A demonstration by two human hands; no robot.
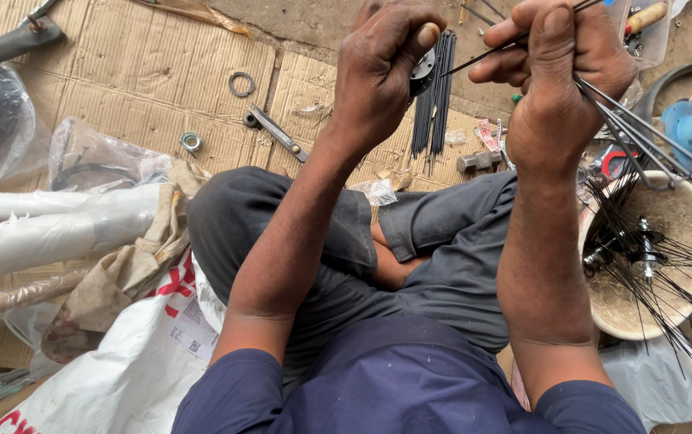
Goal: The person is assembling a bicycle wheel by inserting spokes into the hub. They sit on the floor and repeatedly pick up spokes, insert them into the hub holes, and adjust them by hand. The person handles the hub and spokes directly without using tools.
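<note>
I sit cross-legged on cardboard with both arms raised in front of me. My left hand [382, 68] is closed around a dark round wheel hub [422, 68], mostly hidden by my fingers. My right hand [555, 60] grips a bunch of thin metal spokes [643, 133] that fan out to the lower right, and its fingers pinch one black spoke [474, 58] that points toward the hub. A bundle of loose black spokes [434, 96] lies on the cardboard beyond my hands.
A pale bowl [683, 213] at right holds hubs with spokes attached. On the cardboard [145, 72] lie a metal ring [241, 83], a small nut [191, 142] and a flat tool [278, 133]. White wrapped tubes [49, 229] and plastic bags lie at left.
</note>
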